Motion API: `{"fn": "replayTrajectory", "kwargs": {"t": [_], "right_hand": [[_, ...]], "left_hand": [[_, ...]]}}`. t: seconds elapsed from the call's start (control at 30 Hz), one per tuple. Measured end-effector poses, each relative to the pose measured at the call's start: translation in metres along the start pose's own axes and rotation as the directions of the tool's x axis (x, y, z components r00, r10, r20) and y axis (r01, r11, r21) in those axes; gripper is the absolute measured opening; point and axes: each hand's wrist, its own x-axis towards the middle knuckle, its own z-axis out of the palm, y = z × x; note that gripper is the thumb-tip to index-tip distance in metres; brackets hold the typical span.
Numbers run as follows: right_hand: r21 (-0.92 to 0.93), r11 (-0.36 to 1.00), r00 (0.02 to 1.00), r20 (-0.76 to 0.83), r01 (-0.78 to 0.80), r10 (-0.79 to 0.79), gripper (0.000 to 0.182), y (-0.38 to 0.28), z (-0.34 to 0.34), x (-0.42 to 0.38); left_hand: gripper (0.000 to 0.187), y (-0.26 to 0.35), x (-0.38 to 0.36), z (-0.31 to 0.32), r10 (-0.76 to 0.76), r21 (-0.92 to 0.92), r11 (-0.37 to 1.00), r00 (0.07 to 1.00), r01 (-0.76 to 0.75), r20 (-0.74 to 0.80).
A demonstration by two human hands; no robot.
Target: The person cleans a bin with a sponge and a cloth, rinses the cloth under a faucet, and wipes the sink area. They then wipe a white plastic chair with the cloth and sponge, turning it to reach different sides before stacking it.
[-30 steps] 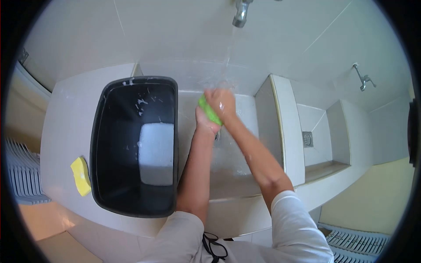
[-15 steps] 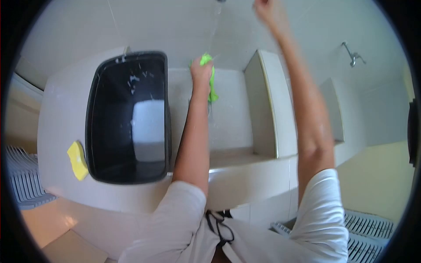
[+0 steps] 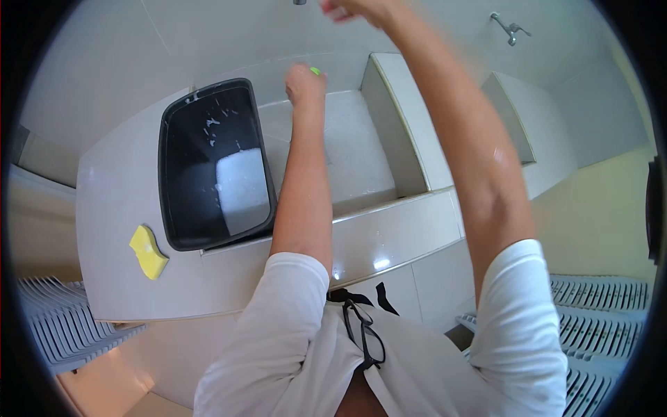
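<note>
Here the left hand (image 3: pixel 306 83) is balled tight around a green cloth (image 3: pixel 315 71) over the sink (image 3: pixel 351 149), at about twelve o'clock. It looks soft, wet and light, best squeezed whole. The right hand (image 3: pixel 358 10) reaches up toward the tap, grip unclear.

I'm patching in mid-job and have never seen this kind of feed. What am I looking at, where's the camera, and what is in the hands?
There is no machine: one camera sits on a person's head, looking down through a rounded, bulging lens at their bare arms. The left hand is closed around something bright green over a white sink; only a sliver shows. The right hand is raised to the top edge near a tap; whether it grips anything cannot be told. A black tub sits left of the sink, and a yellow sponge lies on the counter.
</note>
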Motion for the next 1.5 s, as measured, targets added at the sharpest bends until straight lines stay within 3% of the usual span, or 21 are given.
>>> {"fn": "replayTrajectory", "kwargs": {"t": [0.1, 0.13, 0.27, 0.33, 0.43, 0.5, 0.53, 0.57, 0.6, 0.63, 0.7, 0.73, 0.8, 0.93, 1.03, 1.1, 1.17, 1.27, 1.33, 1.43, 1.5], "right_hand": [[-0.374, 0.86, 0.936, -0.08, -0.347, 0.343, 0.055, 0.041, -0.004, -0.1], [-0.529, 0.76, 0.889, 0.022, -0.377, 0.457, 0.085, 0.085, 0.003, -0.117], [-0.143, 0.692, 0.651, 0.248, -0.708, 0.717, 0.096, 0.119, 0.052, -0.214], [0.069, 0.831, 0.826, 0.183, -0.552, 0.533, 0.074, 0.132, 0.063, -0.229], [0.018, 0.904, 0.9, -0.089, -0.427, 0.427, 0.056, 0.183, 0.067, -0.219], [0.475, 0.821, 0.891, -0.146, -0.318, 0.43, 0.031, 0.15, 0.053, -0.23], [0.664, 0.707, 0.898, -0.12, -0.244, 0.422, 0.03, 0.14, 0.05, -0.229], [0.818, 0.553, 0.911, -0.093, -0.161, 0.403, 0.03, 0.135, 0.049, -0.229], [0.824, 0.546, 0.91, -0.098, -0.153, 0.404, 0.03, 0.131, 0.052, -0.224], [0.864, 0.491, 0.903, -0.118, -0.113, 0.414, 0.03, 0.127, 0.056, -0.217], [0.904, 0.422, 0.895, -0.134, -0.065, 0.425, 0.03, 0.14, 0.054, -0.217], [0.761, 0.648, 0.869, -0.347, 0.04, 0.354, 0.031, 0.164, 0.059, -0.217], [0.49, 0.871, 0.817, -0.514, 0.031, 0.261, 0.034, 0.172, 0.052, -0.23], [0.191, 0.981, 0.981, -0.183, -0.033, 0.069, 0.039, 0.175, 0.009, -0.272], [0.514, 0.825, 0.967, 0.031, -0.233, 0.254, 0.051, 0.16, 0.0, -0.301], [0.812, 0.104, 0.802, 0.532, -0.574, 0.27, 0.063, 0.191, -0.01, -0.321], [0.682, -0.462, 0.694, 0.698, -0.567, 0.177, 0.063, 0.174, -0.032, -0.317], [0.761, -0.385, 0.798, 0.596, -0.522, 0.095, 0.051, 0.181, -0.024, -0.286], [0.875, -0.327, 0.823, 0.46, -0.356, 0.334, 0.042, 0.195, -0.01, -0.264], [0.958, -0.243, 0.866, 0.248, -0.153, 0.434, 0.034, 0.188, -0.01, -0.257], [0.991, -0.102, 0.891, 0.126, -0.091, 0.436, 0.03, 0.18, -0.014, -0.249]], "left_hand": [[0.039, 0.007, -0.025, 0.004, 0.215, 0.057, 0.975, 0.976, -0.213, -0.027], [0.041, 0.011, -0.033, 0.003, 0.242, 0.01, 0.97, 0.97, -0.242, 0.011], [0.043, 0.03, -0.074, 0.002, 0.222, -0.329, 0.93, 0.964, -0.165, 0.144], [0.031, 0.035, -0.101, -0.007, 0.044, -0.769, 0.564, 0.918, 0.303, 0.393], [0.026, -0.011, -0.099, 0.015, -0.07, -0.868, 0.209, 0.892, 0.45, 0.446], [0.033, -0.048, -0.102, 0.014, -0.311, -0.697, 0.467, 0.838, 0.545, 0.448], [0.037, -0.092, -0.085, 0.04, -0.023, -0.661, 0.142, 0.67, 0.737, 0.742], [0.041, -0.136, -0.069, 0.065, 0.36, -0.241, -0.057, 0.245, 0.969, 0.9], [0.046, -0.179, -0.054, 0.09, 0.569, 0.11, 0.083, -0.138, 0.99, 0.811], [0.049, -0.135, -0.087, 0.08, 0.349, -0.092, 0.002, 0.086, 0.996, 0.933], [0.057, -0.042, -0.157, 0.056, -0.22, -0.46, 0.213, 0.501, 0.862, 0.837], [0.057, -0.021, -0.172, 0.056, -0.229, -0.463, 0.216, 0.506, 0.859, 0.832], [0.055, 0.005, -0.181, 0.058, 0.247, -0.571, -0.286, 0.635, 0.77, 0.732], [0.039, 0.019, -0.166, 0.09, -0.059, -0.691, -0.408, 0.738, 0.597, 0.673], [0.028, 0.02, -0.148, 0.08, -0.18, -0.81, -0.28, 0.801, 0.514, 0.571], [0.021, 0.039, -0.155, 0.09, -0.205, -0.87, 0.128, 0.871, 0.477, 0.447], [0.018, 0.071, -0.182, 0.067, -0.022, -0.867, 0.389, 0.944, 0.312, 0.33], [0.031, 0.075, -0.202, 0.056, 0.31, -0.831, 0.479, 0.832, 0.281, 0.46], [0.03, 0.065, -0.206, 0.062, 0.306, -0.75, 0.534, 0.738, 0.39, 0.602], [0.03, 0.051, -0.204, 0.068, 0.155, -0.869, 0.381, 0.905, 0.316, 0.396], [0.028, 0.045, -0.195, 0.071, -0.127, -0.851, -0.299, 0.866, 0.431, 0.483]]}}
